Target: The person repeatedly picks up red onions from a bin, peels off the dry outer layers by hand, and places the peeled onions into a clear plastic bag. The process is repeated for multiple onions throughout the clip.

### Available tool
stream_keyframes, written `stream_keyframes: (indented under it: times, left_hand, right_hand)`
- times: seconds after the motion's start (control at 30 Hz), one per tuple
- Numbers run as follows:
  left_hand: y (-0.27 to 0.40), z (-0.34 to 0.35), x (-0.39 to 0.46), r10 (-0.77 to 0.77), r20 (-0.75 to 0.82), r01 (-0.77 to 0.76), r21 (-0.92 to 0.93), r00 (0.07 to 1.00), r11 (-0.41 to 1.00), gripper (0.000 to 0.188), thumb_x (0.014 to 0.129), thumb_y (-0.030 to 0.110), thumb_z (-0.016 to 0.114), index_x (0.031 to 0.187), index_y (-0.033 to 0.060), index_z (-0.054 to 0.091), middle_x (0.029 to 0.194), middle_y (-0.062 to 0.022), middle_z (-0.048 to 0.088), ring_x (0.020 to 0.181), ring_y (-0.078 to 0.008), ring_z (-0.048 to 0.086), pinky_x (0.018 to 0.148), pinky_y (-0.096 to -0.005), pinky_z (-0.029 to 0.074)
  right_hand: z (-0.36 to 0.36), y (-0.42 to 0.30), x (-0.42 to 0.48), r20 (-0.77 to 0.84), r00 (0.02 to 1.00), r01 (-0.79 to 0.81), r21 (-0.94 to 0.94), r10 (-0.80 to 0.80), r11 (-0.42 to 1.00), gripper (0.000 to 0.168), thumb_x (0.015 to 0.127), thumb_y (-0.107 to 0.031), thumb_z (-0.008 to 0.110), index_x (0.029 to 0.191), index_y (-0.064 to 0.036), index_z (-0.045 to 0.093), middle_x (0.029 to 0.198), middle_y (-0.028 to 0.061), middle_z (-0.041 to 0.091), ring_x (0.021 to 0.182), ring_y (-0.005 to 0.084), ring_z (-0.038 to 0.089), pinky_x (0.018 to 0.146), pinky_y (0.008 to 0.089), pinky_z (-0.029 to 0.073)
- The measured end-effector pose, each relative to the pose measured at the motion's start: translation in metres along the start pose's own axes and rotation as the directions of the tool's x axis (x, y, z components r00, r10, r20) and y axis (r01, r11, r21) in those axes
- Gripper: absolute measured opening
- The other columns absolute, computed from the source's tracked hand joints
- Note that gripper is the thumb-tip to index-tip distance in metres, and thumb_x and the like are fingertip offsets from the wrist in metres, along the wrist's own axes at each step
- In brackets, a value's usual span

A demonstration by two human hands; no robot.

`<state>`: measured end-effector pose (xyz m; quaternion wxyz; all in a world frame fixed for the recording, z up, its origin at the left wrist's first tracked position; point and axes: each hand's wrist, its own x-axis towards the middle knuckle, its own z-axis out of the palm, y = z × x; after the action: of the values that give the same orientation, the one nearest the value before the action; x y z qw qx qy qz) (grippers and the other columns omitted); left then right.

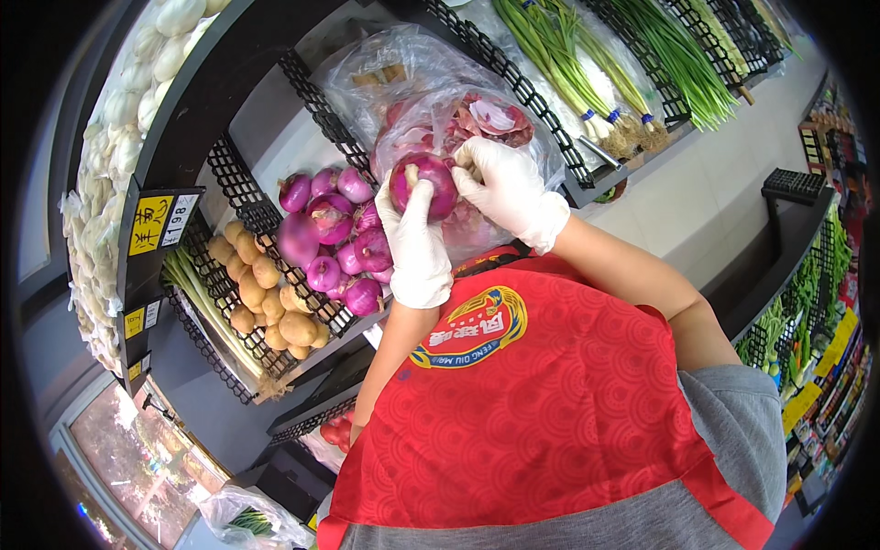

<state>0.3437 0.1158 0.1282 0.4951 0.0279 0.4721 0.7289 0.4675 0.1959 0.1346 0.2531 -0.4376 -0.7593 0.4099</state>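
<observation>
A purple onion [440,189] with a pale stub on top rests in my left hand [417,247], which wears a white glove and has its thumb laid across the front. My right hand [505,189], also gloved in white, pinches at the onion's right side with thumb and bent fingers; whether a bit of skin is between them cannot be seen. Right behind the onion lies a clear plastic bag [546,155] holding loose reddish onion skins [474,124]. To the left of my left hand, several purple onions [330,220] are piled on the shelf.
Black mesh dividers [323,110] split the shelf. Potatoes [265,289] and long green stalks [213,316] sit to the left. Leeks [564,69] with blue bands and thin green stems [677,62] are on the right. Garlic bulbs [124,130] fill a raised shelf with price signs [165,220].
</observation>
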Motion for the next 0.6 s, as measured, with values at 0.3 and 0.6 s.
stream_keyframes:
  times: [0.3,0.6]
  left_hand:
    - [0.013,-0.007,0.000,-0.222,0.045,0.227,-0.195,0.974,0.954,0.055,0.091,0.032,0.061,0.141,0.0167,0.043,0.138,-0.0084,0.050,0.126,-0.0297,0.051,0.100,-0.0571,0.046]
    - [0.017,-0.017,0.011,-0.387,0.080,0.393,-0.272,0.919,0.878,0.070,0.085,0.051,0.064,0.143,0.0185,0.041,0.145,-0.0098,0.045,0.132,-0.0346,0.044,0.104,-0.0612,0.040]
  right_hand:
    - [-0.007,0.055,0.016,-0.033,0.997,-0.074,-0.266,0.067,0.961,0.015,0.087,-0.018,0.061,0.093,-0.004,0.060,0.084,0.0217,0.066,0.080,0.0413,0.066,0.072,0.0507,0.052]
    - [-0.006,0.060,0.018,0.234,0.969,-0.008,-0.277,0.076,0.961,0.044,0.091,-0.021,0.057,0.129,0.001,0.058,0.119,0.0251,0.064,0.108,0.0393,0.063,0.094,0.0468,0.049]
